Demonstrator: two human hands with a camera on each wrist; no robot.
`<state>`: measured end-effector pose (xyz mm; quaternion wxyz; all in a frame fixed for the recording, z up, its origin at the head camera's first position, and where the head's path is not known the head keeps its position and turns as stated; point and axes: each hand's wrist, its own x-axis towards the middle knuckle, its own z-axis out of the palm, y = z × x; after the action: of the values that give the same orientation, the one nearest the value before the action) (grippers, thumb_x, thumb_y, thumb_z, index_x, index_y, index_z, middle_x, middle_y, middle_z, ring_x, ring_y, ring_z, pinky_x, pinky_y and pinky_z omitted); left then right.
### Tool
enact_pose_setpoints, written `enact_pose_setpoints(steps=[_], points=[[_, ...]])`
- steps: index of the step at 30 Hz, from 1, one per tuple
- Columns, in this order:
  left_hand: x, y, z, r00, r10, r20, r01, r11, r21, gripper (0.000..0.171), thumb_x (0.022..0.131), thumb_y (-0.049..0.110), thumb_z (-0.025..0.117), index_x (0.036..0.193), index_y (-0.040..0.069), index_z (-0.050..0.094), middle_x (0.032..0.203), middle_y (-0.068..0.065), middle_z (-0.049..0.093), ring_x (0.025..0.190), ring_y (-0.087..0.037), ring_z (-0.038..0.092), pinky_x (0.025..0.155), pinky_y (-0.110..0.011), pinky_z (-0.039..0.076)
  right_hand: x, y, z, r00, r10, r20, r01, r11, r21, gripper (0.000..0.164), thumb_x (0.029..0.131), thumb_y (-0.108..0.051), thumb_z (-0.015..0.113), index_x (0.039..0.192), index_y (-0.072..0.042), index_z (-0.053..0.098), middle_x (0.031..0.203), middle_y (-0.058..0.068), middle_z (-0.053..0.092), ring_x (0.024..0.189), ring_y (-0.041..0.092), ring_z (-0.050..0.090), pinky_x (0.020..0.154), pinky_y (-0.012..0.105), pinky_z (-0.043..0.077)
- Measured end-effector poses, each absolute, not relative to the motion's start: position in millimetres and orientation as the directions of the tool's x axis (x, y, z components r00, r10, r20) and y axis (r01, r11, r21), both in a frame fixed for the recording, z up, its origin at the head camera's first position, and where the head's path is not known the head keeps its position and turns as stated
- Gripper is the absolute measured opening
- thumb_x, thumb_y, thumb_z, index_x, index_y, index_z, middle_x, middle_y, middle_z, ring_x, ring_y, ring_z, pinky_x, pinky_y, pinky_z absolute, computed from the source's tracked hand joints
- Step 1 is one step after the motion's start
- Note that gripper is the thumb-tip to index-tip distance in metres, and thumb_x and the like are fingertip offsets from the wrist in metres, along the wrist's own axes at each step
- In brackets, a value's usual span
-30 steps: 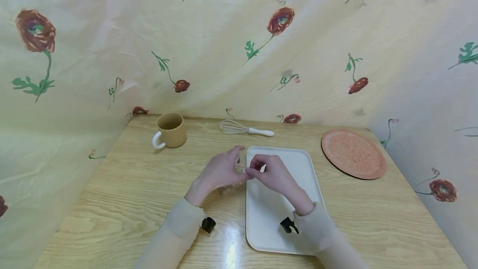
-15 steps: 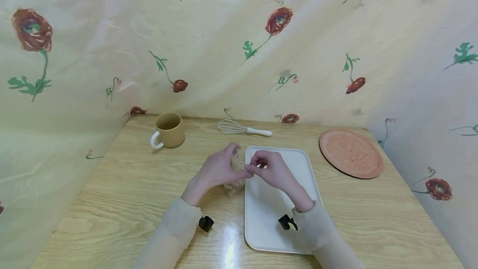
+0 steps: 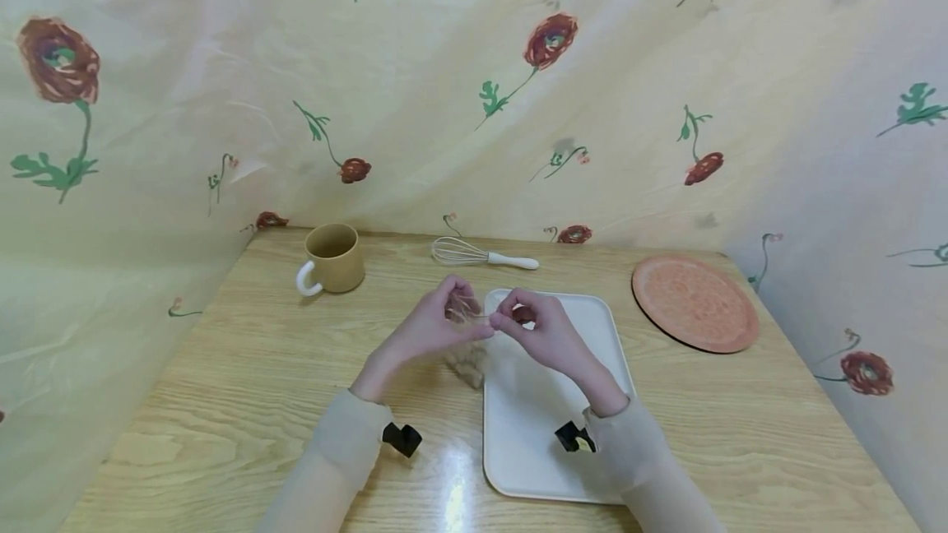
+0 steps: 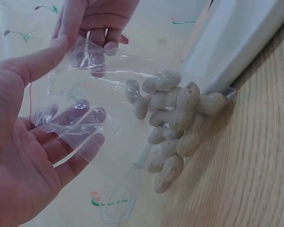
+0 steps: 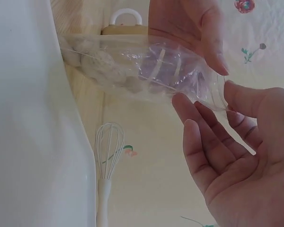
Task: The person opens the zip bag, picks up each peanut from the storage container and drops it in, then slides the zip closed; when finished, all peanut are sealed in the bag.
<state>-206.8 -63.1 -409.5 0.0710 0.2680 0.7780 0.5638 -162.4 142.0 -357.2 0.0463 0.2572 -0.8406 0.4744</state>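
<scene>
A clear plastic bag (image 4: 128, 66) of unshelled peanuts (image 4: 184, 111) hangs between the two hands at the tray's left edge, its mouth end up among the fingers and the peanuts gathered at the bottom. A thin red line shows along its mouth in the left wrist view. My left hand (image 3: 425, 327) holds the bag near the mouth, thumb on one side and the other fingers spread behind the film. From the right, my right hand (image 5: 246, 142) pinches the mouth's edge between thumb and finger, its other fingers loosely bent beside the bag.
A white tray (image 3: 548, 434) lies under the right hand. Behind it is a whisk (image 3: 511, 260) with a white handle. A tan mug (image 3: 336, 261) stands at the back left; a round pinkish mat (image 3: 696, 303) lies at the right. A flowered cloth (image 3: 415, 89) hangs behind.
Both hands have risen slightly, and the bag's mouth looks wider between them. More of the bag's lower part now shows under the left hand.
</scene>
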Motion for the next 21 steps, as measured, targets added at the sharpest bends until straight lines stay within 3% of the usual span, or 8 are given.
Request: enact_pose_setpoints(steps=[6, 9, 16, 21], points=[[-207.1, -66.8, -404.0, -0.865, 0.474, 0.165, 0.287, 0.196, 0.938, 0.042, 0.085, 0.023, 0.082, 0.116, 0.007, 0.058, 0.112, -0.018, 0.064, 0.094, -0.021, 0.064, 0.084, -0.036, 0.054, -178.8, 149.5, -382.2, -0.883, -0.359, 0.301, -0.430, 0.368, -0.824, 0.008, 0.095, 0.003, 0.063, 0.088, 0.003, 0.059, 0.089, 0.017, 0.070, 0.077, 0.034, 0.072, 0.067, 0.027, 0.051], [-206.8, -67.2, -401.6, -0.868, 0.477, 0.140, 0.258, 0.191, 0.947, 0.037, 0.086, 0.024, 0.080, 0.115, 0.007, 0.063, 0.113, -0.017, 0.066, 0.094, -0.022, 0.066, 0.085, -0.038, 0.054, -182.8, 152.1, -389.0, -0.890, -0.350, 0.292, -0.407, 0.324, -0.854, 0.009, 0.097, -0.002, 0.062, 0.090, 0.001, 0.057, 0.090, 0.015, 0.071, 0.078, 0.037, 0.071, 0.069, 0.028, 0.054], [-207.6, -67.3, -400.1, -0.877, 0.461, 0.133, 0.240, 0.181, 0.954, 0.033, 0.087, 0.019, 0.079, 0.112, 0.001, 0.067, 0.107, -0.009, 0.069, 0.096, -0.024, 0.067, 0.081, -0.037, 0.057, -186.3, 150.1, -395.9, -0.911, -0.291, 0.292, -0.361, 0.223, -0.906, 0.013, 0.099, -0.006, 0.061, 0.093, 0.004, 0.055, 0.086, 0.020, 0.068, 0.075, 0.030, 0.072, 0.068, 0.036, 0.054], [-207.5, -67.5, -400.3, -0.896, 0.421, 0.142, 0.234, 0.173, 0.957, 0.027, 0.087, 0.016, 0.079, 0.107, 0.002, 0.068, 0.102, -0.009, 0.070, 0.095, -0.023, 0.066, 0.081, -0.035, 0.056, -185.2, 141.3, -400.4, -0.958, -0.202, 0.205, -0.245, 0.199, -0.949, 0.022, 0.100, -0.008, 0.060, 0.113, 0.009, 0.054, 0.088, 0.020, 0.070, 0.073, 0.018, 0.070, 0.067, 0.031, 0.053]])
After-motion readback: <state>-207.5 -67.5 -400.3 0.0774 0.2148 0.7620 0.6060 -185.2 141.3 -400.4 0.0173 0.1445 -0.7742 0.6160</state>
